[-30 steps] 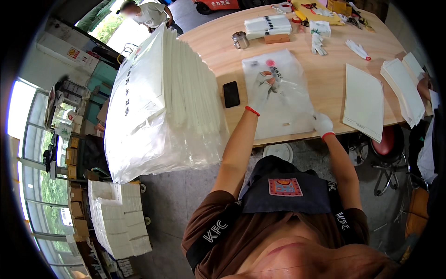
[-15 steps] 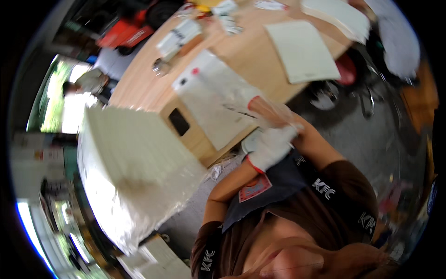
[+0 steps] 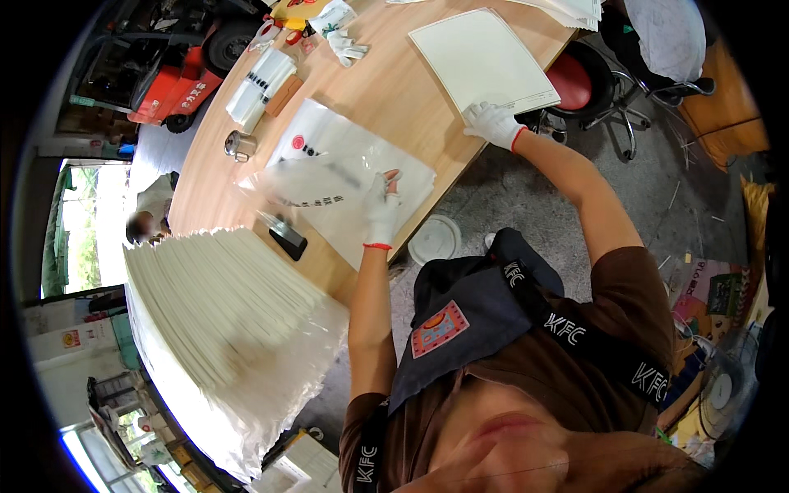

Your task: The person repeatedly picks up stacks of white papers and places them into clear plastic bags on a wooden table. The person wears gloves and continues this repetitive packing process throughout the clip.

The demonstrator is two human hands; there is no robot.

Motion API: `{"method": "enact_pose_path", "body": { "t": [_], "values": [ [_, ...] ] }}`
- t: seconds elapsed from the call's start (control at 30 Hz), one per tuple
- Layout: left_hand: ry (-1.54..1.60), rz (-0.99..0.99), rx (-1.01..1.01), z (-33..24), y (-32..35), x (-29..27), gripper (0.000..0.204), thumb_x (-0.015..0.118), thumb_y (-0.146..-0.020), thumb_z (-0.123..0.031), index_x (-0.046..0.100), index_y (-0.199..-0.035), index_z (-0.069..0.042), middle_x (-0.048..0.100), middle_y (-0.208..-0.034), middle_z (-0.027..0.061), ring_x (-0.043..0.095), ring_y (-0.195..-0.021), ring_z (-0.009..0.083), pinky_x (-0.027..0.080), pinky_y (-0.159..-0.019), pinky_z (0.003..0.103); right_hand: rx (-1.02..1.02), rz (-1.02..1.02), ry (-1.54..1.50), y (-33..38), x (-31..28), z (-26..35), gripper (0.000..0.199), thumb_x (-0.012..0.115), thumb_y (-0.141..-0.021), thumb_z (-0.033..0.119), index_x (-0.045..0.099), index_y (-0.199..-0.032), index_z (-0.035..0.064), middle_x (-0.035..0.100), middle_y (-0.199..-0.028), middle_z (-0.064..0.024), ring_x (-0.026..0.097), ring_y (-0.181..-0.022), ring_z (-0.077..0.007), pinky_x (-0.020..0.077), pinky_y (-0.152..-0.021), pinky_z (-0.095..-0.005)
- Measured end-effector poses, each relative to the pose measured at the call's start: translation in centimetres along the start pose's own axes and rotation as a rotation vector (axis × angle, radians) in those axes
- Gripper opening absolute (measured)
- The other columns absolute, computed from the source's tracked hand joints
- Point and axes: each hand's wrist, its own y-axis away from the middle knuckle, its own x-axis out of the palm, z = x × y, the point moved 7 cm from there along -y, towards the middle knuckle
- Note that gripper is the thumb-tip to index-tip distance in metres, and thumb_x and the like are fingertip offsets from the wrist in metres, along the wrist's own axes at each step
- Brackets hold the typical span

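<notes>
My left hand (image 3: 382, 209), in a white glove with a red cuff and some fingertips bare, is closed on a clear plastic bag (image 3: 329, 177) with dark print. The bag spreads leftward over a pile of flat printed plastic bags (image 3: 345, 148) on the wooden table. To the right, my right hand (image 3: 493, 125), gloved the same way, rests with fingers stretched over the near corner of a flat stack of cream paper sheets (image 3: 481, 62). Part of its fingers is hard to make out against the pale paper.
A tall pile of cream sheets (image 3: 214, 304) in plastic wrap stands at the left. On the table (image 3: 386, 74) are a black phone-like object (image 3: 288, 238), a metal cup (image 3: 240, 145), bundled bags (image 3: 259, 86) and gloves (image 3: 345, 45). A red stool (image 3: 571, 80) stands right; a person (image 3: 152, 209) is far left.
My hands were together near my body with the clear bag about the right one. Now they are apart: the left keeps the bag over the pile, the right has reached to the paper stack.
</notes>
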Motion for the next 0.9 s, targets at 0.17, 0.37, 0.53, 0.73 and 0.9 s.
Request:
{"method": "enact_pose_path", "body": {
  "t": [0.17,0.37,0.53,0.73,0.9],
  "values": [
    [0.123,0.233,-0.04,-1.5,-3.1,5.4,0.028,0.05,-0.092,-0.015,0.054,-0.118,-0.004,0.062,-0.105,0.0053,0.058,-0.076,0.0111,0.05,-0.063,0.025,-0.215,0.113,0.221,-1.2,-3.9,0.4,0.02,0.053,-0.081,0.023,0.057,-0.092,0.0063,0.062,-0.087,-0.0119,0.063,-0.077,-0.0291,0.0522,-0.063,-0.0398],
    [1.129,0.239,-0.616,-1.5,-3.4,11.6,0.037,0.052,-0.091,-0.024,0.05,-0.124,-0.006,0.061,-0.102,0.0057,0.06,-0.078,0.0234,0.05,-0.075,0.039,-0.409,0.074,-0.025,4.9,-12.0,10.8,0.014,0.056,-0.08,0.023,0.059,-0.084,0.01,0.064,-0.079,-0.012,0.064,-0.076,-0.0278,0.0518,-0.063,-0.0395],
    [0.66,0.183,-0.569,3.5,-1.4,6.7,0.03,0.056,-0.082,-0.009,0.056,-0.109,0.004,0.063,-0.093,0.0171,0.064,-0.082,0.0243,0.054,-0.062,0.034,-0.052,-0.18,-0.784,9.1,-10.0,9.1,0.037,0.059,-0.085,0.036,0.057,-0.114,0.0133,0.057,-0.115,-0.0084,0.059,-0.098,-0.0255,0.0413,-0.096,-0.0412],
    [-0.058,0.318,-0.154,-3.1,1.3,4.7,0.052,0.058,-0.078,-0.013,0.039,-0.124,0.002,0.052,-0.115,0.0212,0.056,-0.1,0.0319,0.047,-0.085,0.037,0.403,0.054,-2.115,9.0,0.8,6.4,0.048,0.059,-0.088,0.029,0.051,-0.12,-0.0061,0.06,-0.113,-0.0142,0.057,-0.106,-0.0214,0.0427,-0.092,-0.032],
    [-0.774,0.457,-0.063,-7.8,4.9,10.2,0.085,0.062,-0.078,-0.024,0.013,-0.145,-0.004,0.024,-0.146,0.0216,0.045,-0.12,0.0323,0.041,-0.098,0.036,0.578,0.062,-1.363,7.8,2.2,8.3,0.051,0.058,-0.081,0.048,0.062,-0.112,0.0063,0.066,-0.098,-0.0139,0.061,-0.092,-0.0224,0.0451,-0.081,-0.0306]
  ]
}}
